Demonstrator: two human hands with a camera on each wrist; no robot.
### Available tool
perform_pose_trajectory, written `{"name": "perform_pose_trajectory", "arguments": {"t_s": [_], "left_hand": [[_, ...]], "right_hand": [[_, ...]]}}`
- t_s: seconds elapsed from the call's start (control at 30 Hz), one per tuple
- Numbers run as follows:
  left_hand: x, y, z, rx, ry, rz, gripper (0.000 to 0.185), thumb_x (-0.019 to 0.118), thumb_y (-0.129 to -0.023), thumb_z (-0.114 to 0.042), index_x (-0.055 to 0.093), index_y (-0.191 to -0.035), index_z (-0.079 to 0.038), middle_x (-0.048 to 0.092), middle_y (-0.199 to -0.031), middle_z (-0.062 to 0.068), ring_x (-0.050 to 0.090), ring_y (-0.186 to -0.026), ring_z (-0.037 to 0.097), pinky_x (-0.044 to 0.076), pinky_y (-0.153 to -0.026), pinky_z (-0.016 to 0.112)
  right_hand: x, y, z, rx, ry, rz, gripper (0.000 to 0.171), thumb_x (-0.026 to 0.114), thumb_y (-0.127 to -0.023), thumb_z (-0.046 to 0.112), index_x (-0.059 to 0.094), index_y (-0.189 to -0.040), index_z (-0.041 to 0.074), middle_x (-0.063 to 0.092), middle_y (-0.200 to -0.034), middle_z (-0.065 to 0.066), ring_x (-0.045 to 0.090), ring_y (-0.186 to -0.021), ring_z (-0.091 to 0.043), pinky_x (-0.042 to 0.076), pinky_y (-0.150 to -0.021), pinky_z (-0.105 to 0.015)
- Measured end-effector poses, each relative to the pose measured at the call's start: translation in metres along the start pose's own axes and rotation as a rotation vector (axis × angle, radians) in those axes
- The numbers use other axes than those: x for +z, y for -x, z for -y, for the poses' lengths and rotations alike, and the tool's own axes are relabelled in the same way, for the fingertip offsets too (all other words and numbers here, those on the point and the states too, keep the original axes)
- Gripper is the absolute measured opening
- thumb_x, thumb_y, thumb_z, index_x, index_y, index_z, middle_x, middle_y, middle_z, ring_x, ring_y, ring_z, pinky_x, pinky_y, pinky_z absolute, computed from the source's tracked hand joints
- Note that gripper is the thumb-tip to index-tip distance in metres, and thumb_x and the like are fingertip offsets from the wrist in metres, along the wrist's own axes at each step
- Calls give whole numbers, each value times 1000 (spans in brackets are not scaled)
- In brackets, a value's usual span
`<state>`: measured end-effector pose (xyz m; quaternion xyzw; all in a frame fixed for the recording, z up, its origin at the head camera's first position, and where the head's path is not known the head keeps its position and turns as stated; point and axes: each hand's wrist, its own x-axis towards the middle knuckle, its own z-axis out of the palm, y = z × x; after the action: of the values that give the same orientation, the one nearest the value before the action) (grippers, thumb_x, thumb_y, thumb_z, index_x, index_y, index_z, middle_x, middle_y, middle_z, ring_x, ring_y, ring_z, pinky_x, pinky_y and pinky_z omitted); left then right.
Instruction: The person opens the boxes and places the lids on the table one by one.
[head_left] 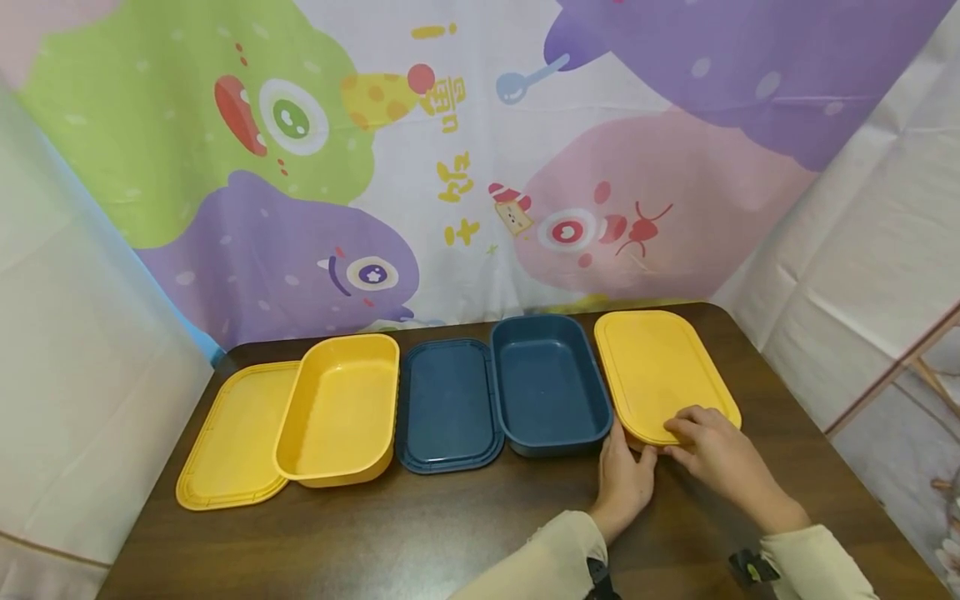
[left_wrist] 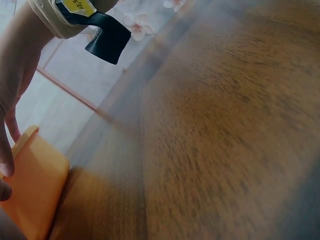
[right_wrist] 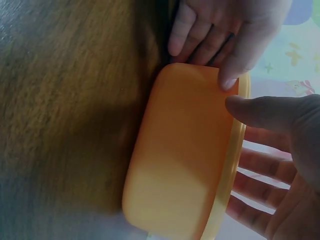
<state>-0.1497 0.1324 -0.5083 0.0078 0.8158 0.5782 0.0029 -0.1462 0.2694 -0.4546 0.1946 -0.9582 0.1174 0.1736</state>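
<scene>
A yellow box (head_left: 663,371) with its lid on stands at the right end of a row on the brown table (head_left: 450,533). Both hands are at its near end. My left hand (head_left: 626,475) holds the near left corner: its fingers (right_wrist: 197,35) lie against the box wall (right_wrist: 175,165) and its thumb sits on the lid's rim (right_wrist: 229,175). My right hand (head_left: 708,446) straddles that rim, fingers stretched over the lid top and thumb (right_wrist: 260,112) at the rim's underside. The left wrist view catches only a corner of the yellow box (left_wrist: 30,190) beside my left hand (left_wrist: 7,100).
Left of the closed box lie an open blue box (head_left: 551,383), its blue lid (head_left: 448,408), an open yellow box (head_left: 341,408) and a yellow lid (head_left: 232,437) partly under it. A cartoon-printed cloth (head_left: 450,167) hangs behind the table. The table's right edge (head_left: 825,433) is close.
</scene>
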Motion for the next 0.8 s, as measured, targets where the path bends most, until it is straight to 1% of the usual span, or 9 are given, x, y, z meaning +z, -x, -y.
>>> {"name": "perform_pose_trajectory", "arguments": {"t_s": [0.1,0.3,0.43,0.6,0.8], "left_hand": [[0,0,-1,2,0,-2,66,65,-92,-21,35,-150,-12,49,-147,8,49,-134,22,41,-110,36],[0,1,-2,-3,7,-4,68,65,-91,-20,34,-151,-11,48,-148,8,48,-135,22,40,-111,36],[0,0,-1,-3,6,-8,68,64,-91,-20,33,-151,-10,47,-149,9,47,-135,23,40,-111,36],[0,0,-1,2,5,-10,68,64,-91,-21,33,-151,-10,47,-148,9,48,-135,23,40,-111,36],[-1,1,-2,-14,2,1,69,65,-92,-24,32,-152,-10,47,-148,9,48,-135,22,41,-110,36]], "right_hand": [[2,1,0,-23,25,-28,31,87,-66,12,75,-93,2,67,-94,-10,62,-83,-28,53,-74,-44],[6,3,-1,-134,77,-118,31,88,-62,10,75,-90,4,66,-89,-6,61,-78,-24,53,-67,-39],[8,3,-1,-183,98,-157,30,88,-61,11,75,-88,6,65,-86,-4,60,-74,-21,52,-63,-37],[8,4,-1,-194,123,-176,29,89,-60,12,75,-86,8,63,-85,-4,58,-74,-21,51,-61,-37],[7,3,-1,-180,140,-188,29,90,-60,13,74,-84,11,55,-82,-3,51,-71,-19,46,-56,-34]]}}
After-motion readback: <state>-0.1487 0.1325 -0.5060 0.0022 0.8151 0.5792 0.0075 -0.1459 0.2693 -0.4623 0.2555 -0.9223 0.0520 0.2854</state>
